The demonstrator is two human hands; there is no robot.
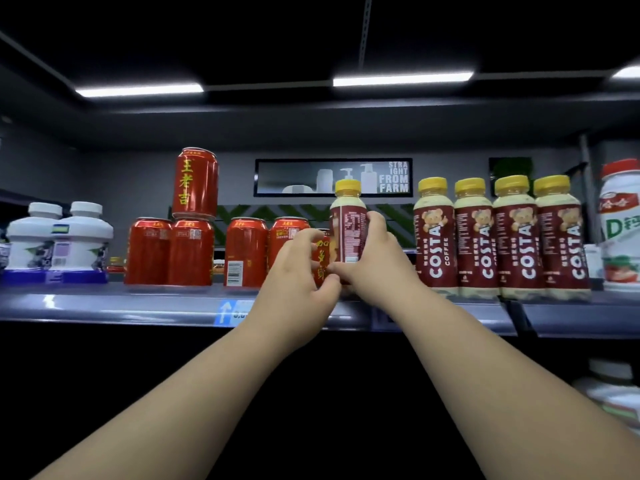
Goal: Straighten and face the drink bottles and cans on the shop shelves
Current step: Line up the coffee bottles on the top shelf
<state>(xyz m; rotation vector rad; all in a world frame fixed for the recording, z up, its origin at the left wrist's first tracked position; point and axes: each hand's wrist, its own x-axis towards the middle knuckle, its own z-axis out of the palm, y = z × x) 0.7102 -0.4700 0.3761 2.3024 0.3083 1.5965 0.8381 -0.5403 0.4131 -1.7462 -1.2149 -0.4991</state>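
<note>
A yellow-capped Costa coffee bottle [348, 223] stands upright on the shelf [138, 303], its back label turned toward me. My right hand [375, 254] wraps around its right side. My left hand [299, 268] grips a red can [321, 258] with yellow characters, just left of the bottle. Right of them, several Costa bottles [502, 237] stand in a row with logos facing front. To the left stand several red cans [194, 251], some showing barcodes, and one can [195, 183] is stacked on top of two.
Two white jars [59, 237] sit at the shelf's far left on a blue base. A large white bottle with a red cap [621, 226] stands at the far right. A blue price tag [232, 311] is on the shelf edge. Below the shelf it is dark.
</note>
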